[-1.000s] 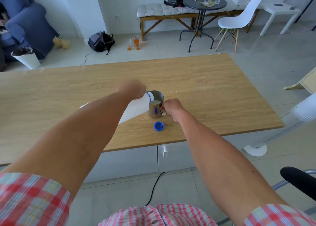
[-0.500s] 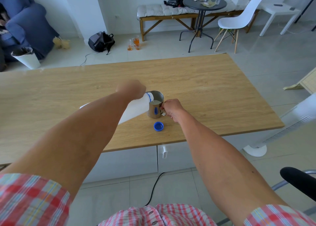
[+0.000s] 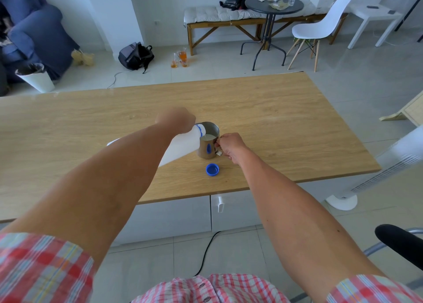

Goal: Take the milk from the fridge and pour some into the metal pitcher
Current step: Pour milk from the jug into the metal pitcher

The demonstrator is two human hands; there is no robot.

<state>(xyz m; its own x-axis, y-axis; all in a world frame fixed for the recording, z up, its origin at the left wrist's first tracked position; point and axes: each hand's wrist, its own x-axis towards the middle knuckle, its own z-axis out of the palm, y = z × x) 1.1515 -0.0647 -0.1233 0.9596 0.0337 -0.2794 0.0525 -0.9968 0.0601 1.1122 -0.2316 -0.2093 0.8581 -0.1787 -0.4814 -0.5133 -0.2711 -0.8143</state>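
We pour | left hand (image 3: pixel 175 119) grips bottle (image 3: pixel 183 145), long axis tilted, mouth over pitcher (image 3: pixel 208 143) rim | right hand (image 3: pixel 229 147) pinches its handle | cap (image 3: pixel 212 169) just nearside of pitcher | next, we judge: tip back upright

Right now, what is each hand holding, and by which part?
Left hand grips the tilted milk bottle around its upper body near the neck; right hand holds the metal pitcher by its handle.
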